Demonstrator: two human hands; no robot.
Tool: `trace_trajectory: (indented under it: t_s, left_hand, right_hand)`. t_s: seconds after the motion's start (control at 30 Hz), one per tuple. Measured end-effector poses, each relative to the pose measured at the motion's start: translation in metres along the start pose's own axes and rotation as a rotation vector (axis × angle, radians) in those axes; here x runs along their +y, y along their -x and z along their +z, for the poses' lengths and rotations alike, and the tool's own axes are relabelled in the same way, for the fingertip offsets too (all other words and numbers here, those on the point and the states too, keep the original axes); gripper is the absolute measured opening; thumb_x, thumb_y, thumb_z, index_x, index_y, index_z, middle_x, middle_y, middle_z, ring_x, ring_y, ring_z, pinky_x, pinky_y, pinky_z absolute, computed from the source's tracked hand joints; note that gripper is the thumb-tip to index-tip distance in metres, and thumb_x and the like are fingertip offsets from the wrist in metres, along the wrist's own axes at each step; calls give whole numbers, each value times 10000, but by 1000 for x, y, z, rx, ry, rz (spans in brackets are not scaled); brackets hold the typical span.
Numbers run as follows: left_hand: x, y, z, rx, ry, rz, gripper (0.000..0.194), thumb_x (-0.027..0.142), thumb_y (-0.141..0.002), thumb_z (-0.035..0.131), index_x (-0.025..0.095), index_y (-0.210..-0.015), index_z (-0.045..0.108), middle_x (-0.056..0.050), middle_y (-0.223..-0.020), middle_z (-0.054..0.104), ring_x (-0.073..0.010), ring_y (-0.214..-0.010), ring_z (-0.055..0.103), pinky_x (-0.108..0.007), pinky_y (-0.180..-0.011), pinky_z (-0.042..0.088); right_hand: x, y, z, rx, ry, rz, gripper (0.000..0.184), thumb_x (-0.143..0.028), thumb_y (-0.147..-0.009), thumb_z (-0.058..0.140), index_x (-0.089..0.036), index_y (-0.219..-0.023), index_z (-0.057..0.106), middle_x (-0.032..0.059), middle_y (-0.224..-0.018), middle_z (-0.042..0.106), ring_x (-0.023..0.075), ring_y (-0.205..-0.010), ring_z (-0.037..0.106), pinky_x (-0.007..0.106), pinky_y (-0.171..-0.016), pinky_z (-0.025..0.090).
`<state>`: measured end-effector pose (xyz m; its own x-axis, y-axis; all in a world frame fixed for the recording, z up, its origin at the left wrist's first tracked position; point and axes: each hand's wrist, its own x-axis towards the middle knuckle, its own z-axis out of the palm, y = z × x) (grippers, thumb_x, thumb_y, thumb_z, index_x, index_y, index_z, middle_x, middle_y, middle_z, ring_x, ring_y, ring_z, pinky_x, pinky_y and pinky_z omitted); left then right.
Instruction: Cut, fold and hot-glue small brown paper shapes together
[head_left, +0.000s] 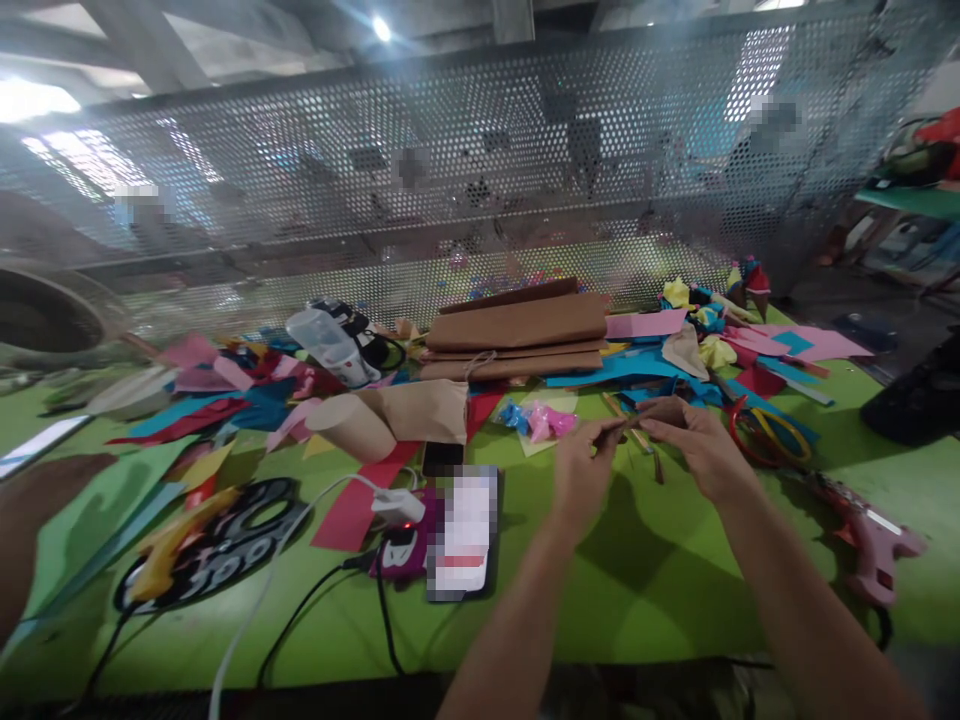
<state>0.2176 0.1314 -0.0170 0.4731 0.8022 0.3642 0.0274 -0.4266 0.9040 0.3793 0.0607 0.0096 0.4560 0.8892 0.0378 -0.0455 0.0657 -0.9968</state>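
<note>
Over the green table [570, 620], my left hand [581, 470] and my right hand [697, 445] come together at the fingertips. Both are closed in a pinch on a small brown strip [628, 427], which looks like paper; the fingers hide much of it. Scissors [772, 440] with red and yellow handles lie just right of my right hand. Left of my left hand, small blue and pink wrapped bits [544, 420] rest on a clear sheet. A short brown stick-like piece [658, 468] is on the table below the fingers.
A pink glue gun [874, 550] lies at right, a yellow one [176, 540] at left on a black palette. A phone [465, 540] sits beside a purple power strip [409, 565] with trailing cords. Folded brown paper [517, 328] and coloured scraps line the back, before a perforated metal screen [450, 170].
</note>
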Motion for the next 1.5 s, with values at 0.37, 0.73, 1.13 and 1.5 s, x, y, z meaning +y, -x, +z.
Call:
trace_trajectory:
  t_s: [0.37,0.73,1.13,1.5]
  left_hand:
    - [-1,-8,-15,-390,77,-84,498,209,-952,539,184,-1449,531,-108,-1205,712,-209,-1008,664,-351,-905,526]
    - [-2,-1,-8,-489,-51,-66,266,267,-975,520,169,-1198,626,-131,-1155,701,-253,-1062,651,-389,-988,500]
    - [-10,0,-6,-451,197,-123,380,410,-998,543,187,-1299,607,-99,-1241,656,-216,-1144,584,-358,-1045,458]
    - [-25,3,-5,-474,259,-230,329,480,-954,593,189,-1079,681,-67,-1078,650,-189,-1020,572,-336,-986,487]
  right_hand:
    - [4,2,-1,-110,435,-281,159,-355,-823,724,-212,-752,721,104,-1120,638,268,-1034,669,401,-848,562]
    - [-9,11,8,-261,780,-551,64,-171,-860,671,-220,-841,635,152,-1339,605,322,-1261,603,502,-1037,490]
    - [-21,15,-1,-130,491,-614,99,-257,-859,748,-253,-952,715,118,-1228,650,266,-1145,634,398,-863,555]
    - [-18,15,-1,-123,453,-624,63,-311,-883,727,-270,-846,758,96,-1228,660,281,-1146,643,459,-958,534]
